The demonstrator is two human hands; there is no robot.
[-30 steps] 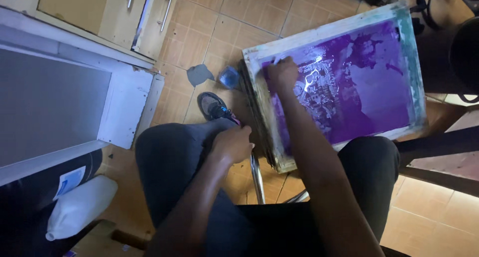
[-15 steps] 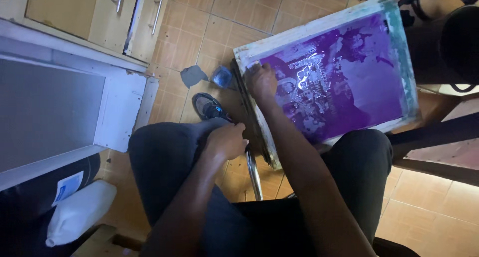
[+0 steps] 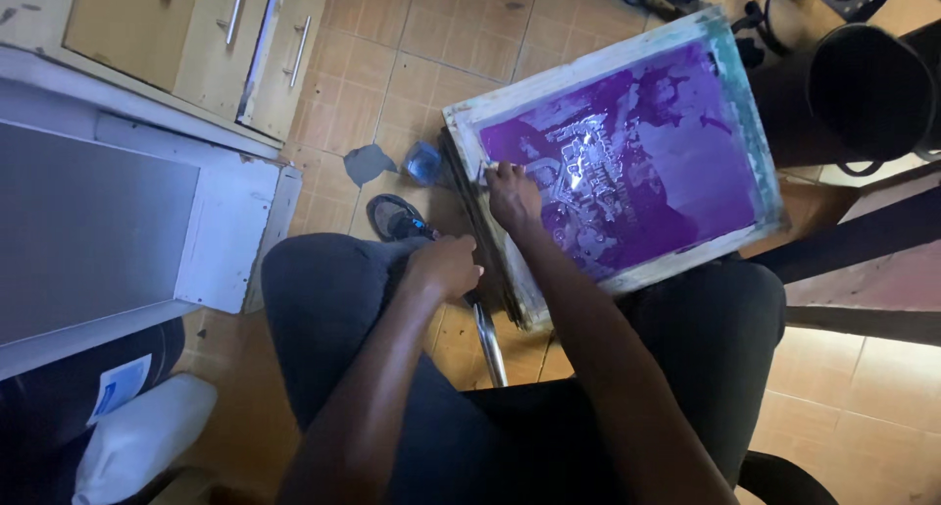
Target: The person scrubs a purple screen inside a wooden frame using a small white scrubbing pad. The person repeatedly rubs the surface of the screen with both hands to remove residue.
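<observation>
The right hand (image 3: 512, 196), fingers curled on something small I cannot make out, has slid toward the upper-left corner of the purple-coated, wooden-framed printing screen (image 3: 627, 162), while the left hand (image 3: 446, 267) stays closed around the screen's lower edge at centre frame.

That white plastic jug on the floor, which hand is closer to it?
Left. The left hand rests on the knee, nearer the white plastic jug; the right hand presses the purple framed screen, farther away.

Right hand (image 3: 512, 193) on screen frame (image 3: 627, 162)
</observation>
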